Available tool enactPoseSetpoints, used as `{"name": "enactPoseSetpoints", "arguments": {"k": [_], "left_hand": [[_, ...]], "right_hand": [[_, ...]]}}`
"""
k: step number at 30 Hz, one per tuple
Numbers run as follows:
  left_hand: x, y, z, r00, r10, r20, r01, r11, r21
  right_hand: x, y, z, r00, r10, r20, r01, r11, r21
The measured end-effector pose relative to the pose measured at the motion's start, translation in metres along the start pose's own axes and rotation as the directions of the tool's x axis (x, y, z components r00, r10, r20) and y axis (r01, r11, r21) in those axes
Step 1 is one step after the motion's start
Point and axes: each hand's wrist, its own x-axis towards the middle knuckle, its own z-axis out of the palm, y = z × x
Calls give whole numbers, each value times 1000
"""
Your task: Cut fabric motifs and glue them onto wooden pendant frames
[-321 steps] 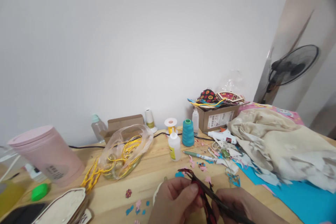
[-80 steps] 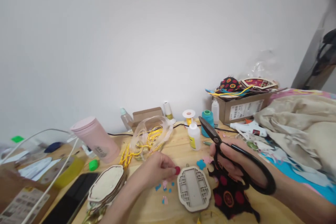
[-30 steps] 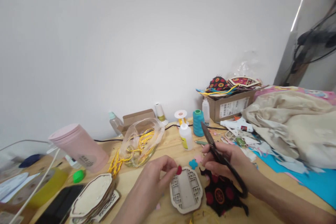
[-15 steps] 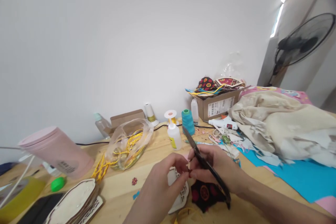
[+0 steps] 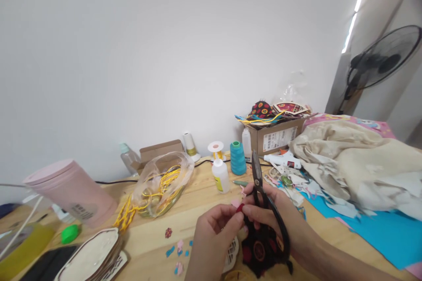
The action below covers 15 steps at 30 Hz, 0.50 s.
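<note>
My left hand [image 5: 216, 230] pinches a small red fabric piece [image 5: 240, 207] between thumb and fingers. My right hand [image 5: 280, 219] grips black scissors [image 5: 263, 199], blades pointing up and shut, and its fingertips meet the left hand at the red piece. Under both hands lies a black cloth with red and orange circles [image 5: 260, 250]. A pale wooden lattice frame [image 5: 232, 249] lies beneath my left hand, mostly hidden.
On the wooden table [image 5: 198, 193] stand a glue bottle [image 5: 220, 176], a teal thread cone [image 5: 237, 158], a bag of yellow cord [image 5: 158, 184], a pink tumbler [image 5: 69, 193], a glue gun [image 5: 280, 159] and a cardboard box [image 5: 277, 138]. Beige cloth [image 5: 356, 162] and blue paper [image 5: 372, 232] fill the right. Stacked wooden frames [image 5: 92, 257] sit lower left.
My left hand picked the red piece off the table and brought it to my right hand. The scissors swung from leaning left to upright, and both hands now meet over the black cloth.
</note>
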Motion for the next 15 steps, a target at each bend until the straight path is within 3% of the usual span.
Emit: {"name": "enactPoseSetpoints", "arguments": {"k": [4, 9, 15], "left_hand": [[0, -2, -6, 998, 47, 32, -48, 998, 45], [2, -6, -9, 993, 117, 17, -118, 992, 34], [-1, -4, -1, 997, 81, -2, -81, 996, -46]], "right_hand": [[-1, -4, 0, 999, -21, 49, 25, 996, -85], [-1, -3, 3, 999, -22, 26, 25, 996, -90], [-2, -4, 4, 999, -54, 5, 54, 995, -87]]}}
